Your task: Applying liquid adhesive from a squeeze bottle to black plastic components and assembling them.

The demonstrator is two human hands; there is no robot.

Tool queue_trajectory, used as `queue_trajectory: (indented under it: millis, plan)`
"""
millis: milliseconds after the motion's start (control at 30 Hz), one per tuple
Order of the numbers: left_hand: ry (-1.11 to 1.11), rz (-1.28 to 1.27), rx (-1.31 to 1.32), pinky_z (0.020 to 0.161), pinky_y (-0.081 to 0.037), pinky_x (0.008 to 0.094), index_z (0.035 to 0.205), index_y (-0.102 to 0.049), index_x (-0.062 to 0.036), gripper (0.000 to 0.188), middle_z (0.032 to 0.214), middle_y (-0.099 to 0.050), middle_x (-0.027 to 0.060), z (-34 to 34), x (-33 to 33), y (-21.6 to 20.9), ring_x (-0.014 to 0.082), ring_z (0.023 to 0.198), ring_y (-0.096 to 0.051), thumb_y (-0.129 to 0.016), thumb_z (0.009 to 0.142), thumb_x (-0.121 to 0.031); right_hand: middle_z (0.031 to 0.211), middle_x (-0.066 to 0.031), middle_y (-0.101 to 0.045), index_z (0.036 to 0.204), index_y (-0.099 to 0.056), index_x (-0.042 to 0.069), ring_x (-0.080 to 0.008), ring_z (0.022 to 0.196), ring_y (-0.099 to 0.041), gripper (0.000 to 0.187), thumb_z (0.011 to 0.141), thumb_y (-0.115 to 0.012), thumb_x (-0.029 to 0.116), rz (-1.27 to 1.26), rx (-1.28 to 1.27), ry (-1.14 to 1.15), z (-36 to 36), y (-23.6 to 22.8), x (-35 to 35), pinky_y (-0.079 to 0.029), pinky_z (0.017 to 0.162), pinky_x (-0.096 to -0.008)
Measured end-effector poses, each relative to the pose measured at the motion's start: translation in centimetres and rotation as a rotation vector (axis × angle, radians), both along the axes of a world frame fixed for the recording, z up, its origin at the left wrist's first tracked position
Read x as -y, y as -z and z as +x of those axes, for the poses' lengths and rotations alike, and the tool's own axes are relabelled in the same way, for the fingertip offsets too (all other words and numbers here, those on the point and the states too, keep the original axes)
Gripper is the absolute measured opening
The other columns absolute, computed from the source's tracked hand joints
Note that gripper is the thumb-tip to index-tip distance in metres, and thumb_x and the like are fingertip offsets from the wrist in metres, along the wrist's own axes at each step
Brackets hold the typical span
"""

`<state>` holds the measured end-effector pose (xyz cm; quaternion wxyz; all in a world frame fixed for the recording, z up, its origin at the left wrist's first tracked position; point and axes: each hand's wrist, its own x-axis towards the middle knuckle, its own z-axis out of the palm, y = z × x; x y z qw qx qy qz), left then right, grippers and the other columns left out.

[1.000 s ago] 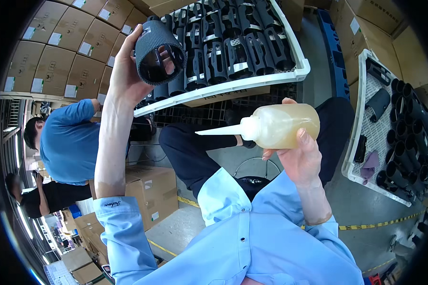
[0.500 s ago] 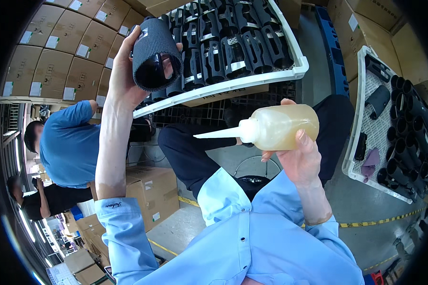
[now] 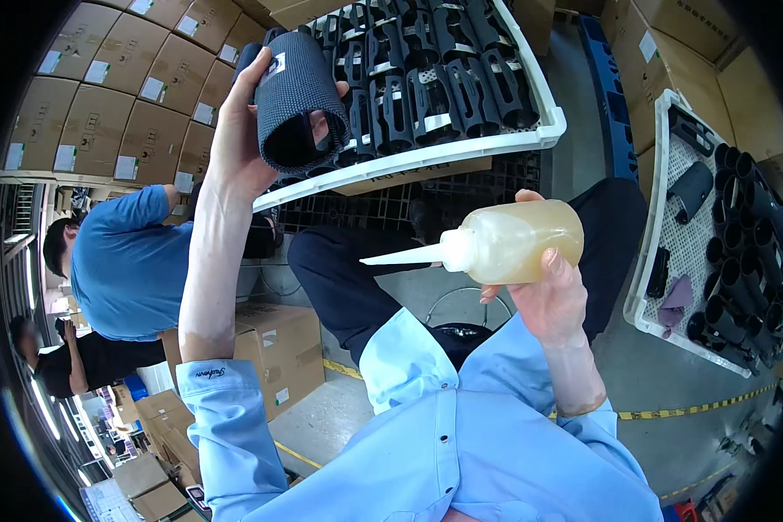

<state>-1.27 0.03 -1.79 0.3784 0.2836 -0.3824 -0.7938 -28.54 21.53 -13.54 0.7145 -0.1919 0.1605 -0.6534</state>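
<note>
My left hand [image 3: 245,130] is wrapped round a black fabric-covered cylindrical shell [image 3: 300,96], raised at the near left corner of a white tray. The shell's open end faces me, and a finger shows through a gap in its side. Over my lap, my right hand [image 3: 552,300] grips a translucent squeeze bottle [image 3: 522,239] half tipped on its side. Pale yellowish liquid shows in it, and its long white nozzle points left, apart from the shell. Rows of similar black shells [image 3: 435,104] with cut-out sides fill the white tray [image 3: 409,165].
At the right stands another white tray [image 3: 648,287] holding many black cylinders [image 3: 739,252] and a purple cloth [image 3: 676,300]. A blue pallet [image 3: 607,96] leans behind. Stacked cartons [image 3: 96,122] rise at the left, with a person in blue [image 3: 130,261] nearby. An open-topped carton [image 3: 278,352] sits beside my left arm.
My left hand has shifted slightly right and turned the shell, so a pale label on its side now shows. The bottle has dropped a little in my right hand's grip, barely moving.
</note>
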Motion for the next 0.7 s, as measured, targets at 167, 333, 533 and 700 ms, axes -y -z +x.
queue_trajectory:
  millis: [167, 333, 533, 700]
  plan:
    - [0.008, -0.02, 0.028, 0.07, -0.06, 0.035, 0.142, -0.037, -0.0003, 0.07, 0.123, -0.051, 0.0245, 0.0, 0.1, 0.5, 0.0408, 0.116, -0.062, -0.066, 0.095, -0.043, 0.132, -0.0245, -0.048, 0.152, -0.027, 0.008, -0.0387, 0.099, -0.066, 0.075, 0.091, -0.066, 0.024, 0.033, 0.04, -0.019, -0.2, -0.1, -0.2, -0.063, 0.062, -0.04]
    - [-0.145, 0.07, 0.122, 0.073, -0.062, 0.0357, 0.145, -0.033, 0.0023, 0.079, 0.129, -0.052, 0.0277, -0.1, 0.3, 1.0, 0.0389, 0.113, -0.063, -0.068, 0.093, -0.045, 0.133, -0.0236, -0.048, 0.154, -0.027, 0.012, -0.0323, 0.098, -0.065, 0.083, 0.088, -0.073, 0.032, 0.092, 0.048, 0.018, -0.9, -0.5, 0.0, -0.061, 0.057, -0.0339]
    - [-0.329, 0.076, 0.232, 0.086, -0.06, 0.0394, 0.143, -0.032, 0.0098, 0.086, 0.126, -0.054, 0.0276, -0.4, 0.3, 1.5, 0.0391, 0.113, -0.064, -0.072, 0.09, -0.044, 0.134, -0.022, -0.049, 0.156, -0.025, 0.014, -0.0254, 0.086, -0.066, 0.086, 0.088, -0.074, 0.037, 0.097, 0.174, 0.044, -2.3, -0.4, 0.3, -0.057, 0.055, -0.0289]
    - [-0.272, 0.019, 0.216, 0.093, -0.057, 0.0412, 0.142, -0.032, 0.0125, 0.088, 0.12, -0.056, 0.025, -0.4, 0.1, 1.9, 0.038, 0.114, -0.064, -0.074, 0.089, -0.044, 0.133, -0.0204, -0.051, 0.156, -0.024, 0.014, -0.0208, 0.073, -0.063, 0.086, 0.09, -0.073, 0.037, 0.122, 0.093, 0.066, -2.0, -0.6, 0.1, -0.053, 0.054, -0.0269]
